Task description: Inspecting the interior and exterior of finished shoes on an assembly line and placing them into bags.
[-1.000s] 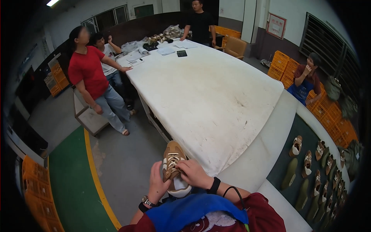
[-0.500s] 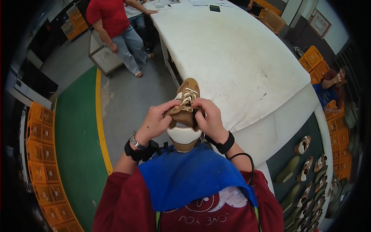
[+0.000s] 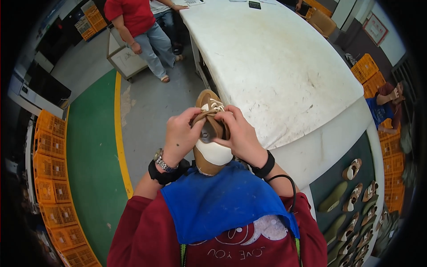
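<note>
A brown and white sneaker (image 3: 212, 153) with cream laces is held in front of my body, its toe pointing away and its heel against my blue apron (image 3: 222, 200). Both hands grip the upper around the shoe's opening. My left hand (image 3: 179, 135) pinches the tongue and collar edge on the left side. On the right, my right hand (image 3: 242, 135) has its fingers closed on the collar, its thumb lying across the opening. The inside of the shoe shows between my hands. The fingers cover part of the laces.
A white-covered table (image 3: 284, 66) stands ahead and right. At the lower right, a dark green surface (image 3: 318, 196) carries several sneakers and green shoe lasts (image 3: 333, 196). Orange crates (image 3: 51, 167) line the left beside a green floor strip (image 3: 91, 178). A person in red (image 3: 129, 18) stands at the far left.
My fingers have shifted from the laces to the tongue and collar, and the shoe's mouth is spread wider. My right thumb now reaches over the opening. The view has turned slightly.
</note>
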